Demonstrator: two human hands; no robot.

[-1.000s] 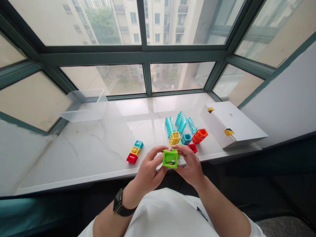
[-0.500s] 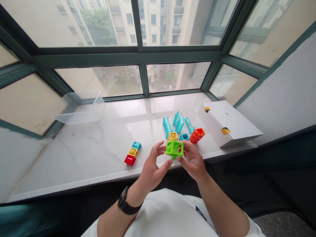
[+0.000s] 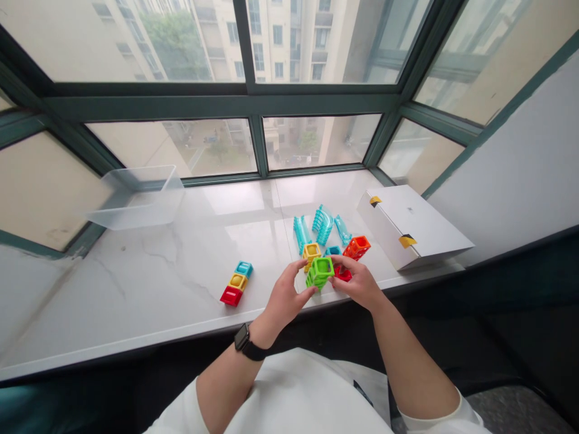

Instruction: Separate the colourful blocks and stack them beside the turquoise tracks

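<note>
A stack of green open-frame toy blocks (image 3: 319, 272) is upright at the front edge of the sill, between my two hands. My right hand (image 3: 357, 282) grips its right side with thumb and fingers. From the left, my left hand (image 3: 287, 293) curves around the stack, its thumb at the lower part and its fingertips near the yellow block behind. That yellow block (image 3: 310, 253) stands just beyond the green ones. A blue block (image 3: 333, 251) and a red piece (image 3: 344, 274) are partly hidden by my right hand. An orange-red block stack (image 3: 357, 248) leans behind it.
Translucent blue track pieces (image 3: 322, 225) lie behind the blocks. To the left is a row of blue, yellow and red blocks (image 3: 237, 281). A clear plastic bin (image 3: 136, 218) stands far left, a white box (image 3: 420, 220) at right. Windows border the marble sill (image 3: 181, 271).
The green blocks have tilted, so the stack's open top and side now show. My left hand has come closer around them. The view has shifted slightly.
</note>
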